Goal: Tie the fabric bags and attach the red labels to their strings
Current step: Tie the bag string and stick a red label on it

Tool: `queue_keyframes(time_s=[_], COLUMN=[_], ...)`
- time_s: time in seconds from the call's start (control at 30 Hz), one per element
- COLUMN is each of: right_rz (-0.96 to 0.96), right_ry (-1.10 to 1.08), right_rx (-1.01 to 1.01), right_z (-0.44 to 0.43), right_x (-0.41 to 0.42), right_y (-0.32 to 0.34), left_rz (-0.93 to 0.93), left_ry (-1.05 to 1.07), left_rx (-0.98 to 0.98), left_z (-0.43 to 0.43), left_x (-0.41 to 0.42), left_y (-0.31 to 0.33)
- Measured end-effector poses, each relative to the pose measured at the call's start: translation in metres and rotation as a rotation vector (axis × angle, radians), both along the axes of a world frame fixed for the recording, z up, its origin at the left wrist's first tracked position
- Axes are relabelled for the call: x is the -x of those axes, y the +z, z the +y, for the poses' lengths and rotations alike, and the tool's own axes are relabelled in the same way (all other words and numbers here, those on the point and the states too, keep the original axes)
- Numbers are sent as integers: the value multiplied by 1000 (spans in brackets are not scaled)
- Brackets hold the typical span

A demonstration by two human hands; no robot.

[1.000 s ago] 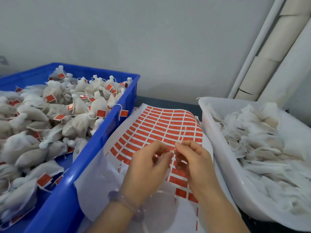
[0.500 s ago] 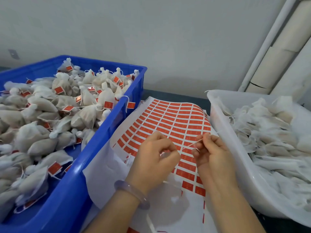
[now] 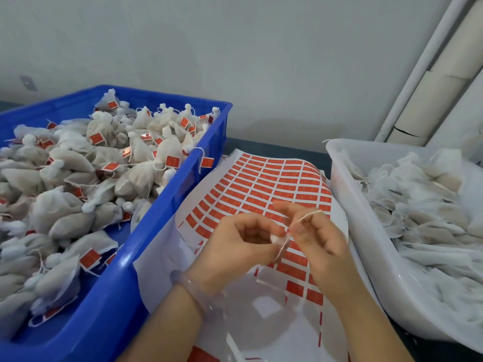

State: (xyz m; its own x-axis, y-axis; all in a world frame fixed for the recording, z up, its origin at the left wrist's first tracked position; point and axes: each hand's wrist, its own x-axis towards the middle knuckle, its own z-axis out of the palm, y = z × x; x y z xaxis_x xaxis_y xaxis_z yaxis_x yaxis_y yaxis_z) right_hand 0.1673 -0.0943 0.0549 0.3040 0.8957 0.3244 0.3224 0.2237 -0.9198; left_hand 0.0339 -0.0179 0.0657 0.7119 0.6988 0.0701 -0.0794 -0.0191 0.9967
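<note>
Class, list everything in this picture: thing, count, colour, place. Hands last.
blue crate: one, blue, left.
tied bags: many, off-white, red-labelled, in the blue crate.
label sheet: one, white with red labels, centre.
white tub: one, white, right.
loose bags: many, white, in the white tub.
string: one, white, above the label sheet.
pipes: at least two, white and beige, far right.
bracelet: one, pale, left wrist.
left hand: one, pinches the string.
right hand: one, pinches the string.
</note>
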Motion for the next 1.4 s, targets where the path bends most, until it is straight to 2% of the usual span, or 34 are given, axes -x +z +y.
queue_keyframes(time_s=[0.07, 0.17, 0.3, 0.37, 0.5, 0.6, 0.63, 0.67, 0.7, 0.8, 0.83, 0.87, 0.93, 1.07, 1.13, 1.27, 1.33, 1.4], right_rz=[-11, -78, -98, -64, 7, -95, -149, -202, -257, -372, -425, -484, -499, -85, 36, 96, 114, 246], right_ry=[41, -3, -51, -85, -166, -202, -201, -188, -175, -117, -99, -85, -61, -103, -146, -148, -128, -94], right_rx=[125, 162, 99, 53, -65, -136, -154, -170, -189, -219, -228, -246, -274, -166, -126, -90, -40, 51], right_z=[1, 3, 5, 5, 8, 9, 10, 10, 9, 8, 7, 7, 6, 3, 1, 1, 1, 2], right_x=[-1, -3, -4, 1, 14, 16, 16, 16, 15, 14, 16, 19, 23, 24, 19, 17, 16, 16], right_y=[-5, -7, -5, -7, -15, -21, -22, -22, -22, -20, -21, -21, -23, -14, -11, -6, -4, -6], left_rz=[-22, 25, 158, 221, 220, 364, 438, 440, 386, 75, -11, -55, -59, -145, -95, 65, 75, 32], left_ry=[-68, 70, 329, 360, 423, 374, 338, 336, 330, 209, 194, 195, 193, 216, 176, 49, 22, -15], left_rx=[-51, -216, -475, -598, -769, -871, -863, -768, -601, 110, 253, 303, 249, 297, 175, -10, -58, -70], left_z=[1, 0, 0, 0, -4, -4, -5, -8, -9, -13, -11, -9, -9, -5, -4, -8, -8, -8], left_x=[2, 3, 2, 1, -3, -3, -4, -5, -6, -9, -7, -6, -3, 0, 1, 0, 1, 2], left_y=[1, -3, -10, -8, -5, -7, -10, -13, -14, -7, -6, -6, -5, -3, -3, -2, -3, -5])
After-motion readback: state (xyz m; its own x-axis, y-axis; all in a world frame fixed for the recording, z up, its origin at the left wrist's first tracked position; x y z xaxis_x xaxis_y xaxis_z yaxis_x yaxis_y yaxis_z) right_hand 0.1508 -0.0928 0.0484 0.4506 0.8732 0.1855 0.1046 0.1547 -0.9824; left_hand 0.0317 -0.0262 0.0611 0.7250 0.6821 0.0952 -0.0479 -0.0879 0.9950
